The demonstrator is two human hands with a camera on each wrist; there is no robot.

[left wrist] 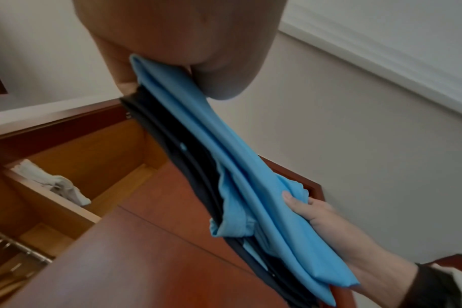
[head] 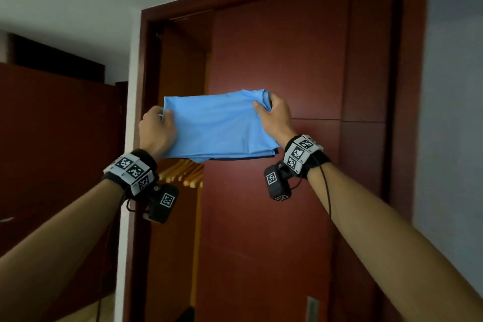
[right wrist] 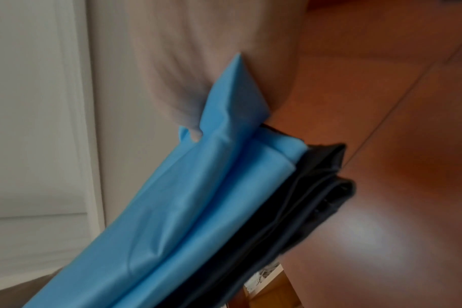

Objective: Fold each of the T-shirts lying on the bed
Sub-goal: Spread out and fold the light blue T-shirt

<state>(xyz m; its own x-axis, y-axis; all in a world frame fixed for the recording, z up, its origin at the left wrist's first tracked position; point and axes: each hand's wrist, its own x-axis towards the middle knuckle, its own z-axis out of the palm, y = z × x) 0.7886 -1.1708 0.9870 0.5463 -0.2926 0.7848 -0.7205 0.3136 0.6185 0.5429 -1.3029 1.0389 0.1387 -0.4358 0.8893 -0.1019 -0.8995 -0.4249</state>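
Head view: left hand (head: 156,128) and right hand (head: 274,115) hold a folded blue T-shirt (head: 219,125) aloft before a wardrobe door (head: 274,47). Left wrist view: a dark T-shirt (left wrist: 187,158) lies beneath; left grip pinches both. Right wrist view: right grip clamps the stack's edge.

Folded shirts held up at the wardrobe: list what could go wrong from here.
1. The dark shirt lies under the blue shirt, gripped only at the two ends by the left hand and right hand; its sagging middle might slip out.
2. Loose blue folds hang open underneath and may unfold when set down.
3. The stack could snag on the wardrobe door edge going in.
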